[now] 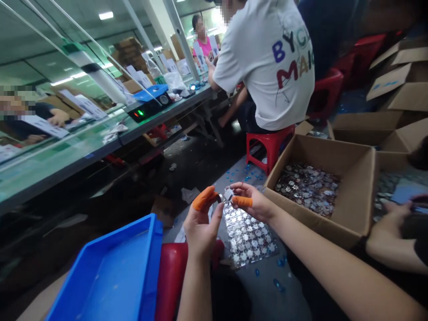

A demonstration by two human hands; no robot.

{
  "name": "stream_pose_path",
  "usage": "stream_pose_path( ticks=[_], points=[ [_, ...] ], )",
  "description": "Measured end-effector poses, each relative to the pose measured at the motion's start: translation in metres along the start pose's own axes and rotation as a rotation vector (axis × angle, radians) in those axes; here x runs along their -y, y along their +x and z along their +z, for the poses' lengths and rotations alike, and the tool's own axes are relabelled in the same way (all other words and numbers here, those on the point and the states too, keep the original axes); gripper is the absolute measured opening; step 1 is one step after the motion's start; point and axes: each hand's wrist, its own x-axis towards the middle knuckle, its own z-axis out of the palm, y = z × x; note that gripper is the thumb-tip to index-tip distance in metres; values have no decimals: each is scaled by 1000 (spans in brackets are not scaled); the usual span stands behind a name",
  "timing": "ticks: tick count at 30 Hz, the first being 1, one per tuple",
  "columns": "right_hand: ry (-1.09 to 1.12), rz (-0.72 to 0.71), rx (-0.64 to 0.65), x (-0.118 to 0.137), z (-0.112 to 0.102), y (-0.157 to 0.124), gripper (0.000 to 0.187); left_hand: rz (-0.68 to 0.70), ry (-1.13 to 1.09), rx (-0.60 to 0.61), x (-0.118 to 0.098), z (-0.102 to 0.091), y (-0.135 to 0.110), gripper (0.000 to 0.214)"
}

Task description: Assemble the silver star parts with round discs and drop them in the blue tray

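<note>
My left hand (pixel 203 220), with an orange finger cot on it, is closed in a pinch around a small round piece with a shiny rim (pixel 220 198). Close by on the right, my right hand (pixel 256 204) pinches a small silvery white piece (pixel 228 194) between its fingertips, one of them in an orange cot. The two pieces are almost touching; whether they meet I cannot tell. Beneath my hands lies a sheet of shiny silver gear-shaped pieces (pixel 249 238) in rows.
A blue plastic tray (pixel 117 272) and a red stool (pixel 172 276) are at lower left. To the right, a cardboard box (pixel 351 174) holds many loose gear-shaped pieces. Another person's hand (pixel 391 227) works at far right. A seated person in white (pixel 264 67) is ahead, by the workbench (pixel 96 165).
</note>
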Motion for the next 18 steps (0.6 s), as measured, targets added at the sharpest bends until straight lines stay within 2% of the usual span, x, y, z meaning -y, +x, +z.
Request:
stream_pose_path(
  ticks=[5,18],
  points=[
    [-169,-16,-39,4,2,2,47,-8,-45,-39,11,-2,0,52],
    [-286,38,-15,-1,2,5,47,-32,-45,-39,26,-3,-5,48]
  ],
)
